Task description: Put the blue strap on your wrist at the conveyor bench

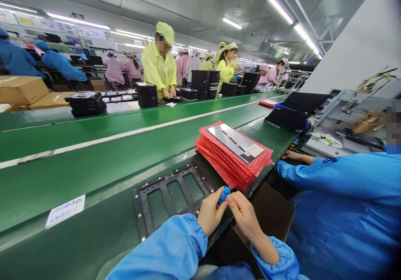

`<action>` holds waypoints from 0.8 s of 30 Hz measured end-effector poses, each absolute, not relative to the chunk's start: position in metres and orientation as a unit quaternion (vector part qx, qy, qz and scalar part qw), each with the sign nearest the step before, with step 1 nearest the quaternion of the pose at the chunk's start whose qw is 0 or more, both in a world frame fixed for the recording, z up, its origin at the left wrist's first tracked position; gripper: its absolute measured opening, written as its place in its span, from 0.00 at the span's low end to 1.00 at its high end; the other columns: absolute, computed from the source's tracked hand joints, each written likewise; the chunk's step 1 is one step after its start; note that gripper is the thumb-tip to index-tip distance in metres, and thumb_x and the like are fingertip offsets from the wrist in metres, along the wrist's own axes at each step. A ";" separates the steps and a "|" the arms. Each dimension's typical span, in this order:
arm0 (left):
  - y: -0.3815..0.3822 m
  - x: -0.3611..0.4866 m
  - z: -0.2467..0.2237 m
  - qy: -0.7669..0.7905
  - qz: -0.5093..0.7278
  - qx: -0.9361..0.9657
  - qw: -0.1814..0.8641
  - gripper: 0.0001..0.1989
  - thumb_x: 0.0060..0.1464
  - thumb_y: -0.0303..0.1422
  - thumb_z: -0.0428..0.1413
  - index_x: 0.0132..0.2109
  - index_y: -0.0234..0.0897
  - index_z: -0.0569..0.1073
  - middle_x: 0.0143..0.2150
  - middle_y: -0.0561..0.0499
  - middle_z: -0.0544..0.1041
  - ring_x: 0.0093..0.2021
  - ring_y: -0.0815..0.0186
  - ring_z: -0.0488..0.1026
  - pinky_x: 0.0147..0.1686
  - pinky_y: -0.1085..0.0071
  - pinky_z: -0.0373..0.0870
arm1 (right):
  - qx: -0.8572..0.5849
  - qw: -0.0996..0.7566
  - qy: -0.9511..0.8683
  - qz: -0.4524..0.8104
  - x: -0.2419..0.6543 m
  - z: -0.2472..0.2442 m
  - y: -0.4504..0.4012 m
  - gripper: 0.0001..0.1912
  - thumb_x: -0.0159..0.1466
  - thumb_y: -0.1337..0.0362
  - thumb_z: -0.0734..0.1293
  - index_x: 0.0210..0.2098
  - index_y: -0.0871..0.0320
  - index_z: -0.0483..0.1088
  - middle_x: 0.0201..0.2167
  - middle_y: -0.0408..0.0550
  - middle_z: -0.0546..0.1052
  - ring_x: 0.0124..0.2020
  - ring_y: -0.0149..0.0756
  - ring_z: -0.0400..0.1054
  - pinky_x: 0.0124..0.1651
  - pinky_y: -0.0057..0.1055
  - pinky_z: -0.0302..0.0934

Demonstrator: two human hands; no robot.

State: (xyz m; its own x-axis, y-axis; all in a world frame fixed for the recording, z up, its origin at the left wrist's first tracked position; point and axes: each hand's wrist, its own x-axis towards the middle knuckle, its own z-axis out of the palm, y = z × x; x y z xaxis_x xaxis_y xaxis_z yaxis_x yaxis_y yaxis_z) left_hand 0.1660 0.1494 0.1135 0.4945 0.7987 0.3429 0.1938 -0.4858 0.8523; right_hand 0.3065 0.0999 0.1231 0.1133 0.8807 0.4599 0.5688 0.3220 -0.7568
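Note:
A small, crumpled-looking blue piece (224, 195) is between my two hands, above the near edge of the green bench; its exact kind cannot be made out. My left hand (211, 213) pinches it between thumb and fingers. From the other side my right hand (247, 216), fingers closed in a pinch, meets its lower edge. Just left of my hands lies a black frame (164, 184) with three rectangular openings and small round silver dots along its rim. Beyond my hands is a stack of red bubble-wrap sheets (219, 163), topped by a flat silver panel (236, 141) with a dark strip.
A white handwritten label (65, 211) lies on the green bench (103, 188) at left. A co-worker in a blue sleeve (319, 171) sits close on my right, beside a black case (294, 107). Across the line, people in yellow stand behind black tray stacks (146, 94).

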 end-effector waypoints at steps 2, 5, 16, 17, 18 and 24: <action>0.151 0.166 0.112 0.325 0.382 0.768 0.398 0.23 0.59 0.34 0.54 0.61 0.32 0.68 0.46 0.44 0.77 0.37 0.63 0.74 0.37 0.67 0.73 | -0.554 0.493 -0.661 0.115 0.307 0.124 0.102 0.19 0.71 0.59 0.56 0.25 0.58 0.64 0.24 0.44 0.66 0.30 0.35 0.59 0.34 0.32 0.53; 0.151 0.167 0.114 0.336 0.382 0.750 0.422 0.22 0.59 0.34 0.54 0.59 0.33 0.69 0.40 0.46 0.78 0.33 0.64 0.74 0.34 0.68 0.73 | -0.542 0.490 -0.680 0.067 0.307 0.127 0.106 0.17 0.71 0.63 0.56 0.27 0.58 0.66 0.28 0.46 0.69 0.33 0.36 0.61 0.38 0.33 0.55; 0.149 0.169 0.107 0.334 0.416 0.687 0.494 0.18 0.63 0.37 0.47 0.54 0.33 0.71 0.37 0.46 0.76 0.32 0.66 0.74 0.33 0.70 0.74 | -0.531 0.533 -0.657 0.047 0.304 0.126 0.115 0.09 0.69 0.66 0.61 0.35 0.57 0.72 0.37 0.48 0.75 0.41 0.37 0.68 0.45 0.34 0.62; 0.149 0.170 0.107 0.335 0.417 0.679 0.503 0.18 0.63 0.37 0.47 0.54 0.34 0.71 0.37 0.46 0.76 0.32 0.66 0.74 0.33 0.70 0.74 | -0.539 0.539 -0.645 0.056 0.303 0.125 0.116 0.09 0.69 0.66 0.61 0.38 0.57 0.72 0.38 0.49 0.75 0.41 0.37 0.69 0.45 0.35 0.62; 0.149 0.170 0.107 0.336 0.419 0.672 0.510 0.18 0.63 0.37 0.47 0.55 0.34 0.70 0.39 0.46 0.76 0.33 0.66 0.74 0.32 0.70 0.74 | -0.546 0.542 -0.635 0.066 0.303 0.125 0.117 0.09 0.69 0.66 0.60 0.41 0.57 0.72 0.39 0.49 0.75 0.42 0.38 0.69 0.46 0.35 0.63; 0.150 0.169 0.112 0.324 0.468 0.720 0.396 0.10 0.60 0.35 0.53 0.45 0.35 0.74 0.44 0.44 0.75 0.44 0.60 0.71 0.43 0.64 0.70 | -0.533 0.510 -0.655 0.165 0.307 0.127 0.121 0.15 0.67 0.67 0.58 0.44 0.57 0.75 0.38 0.51 0.72 0.41 0.38 0.69 0.45 0.35 0.65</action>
State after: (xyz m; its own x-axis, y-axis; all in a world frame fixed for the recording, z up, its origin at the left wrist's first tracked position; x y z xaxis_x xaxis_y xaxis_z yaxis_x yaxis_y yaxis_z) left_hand 0.1694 0.1495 0.1116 0.3518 0.8383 0.4166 0.0966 -0.4752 0.8746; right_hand 0.3072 0.1209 0.1273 0.0877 0.8664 0.4916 0.5299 0.3773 -0.7595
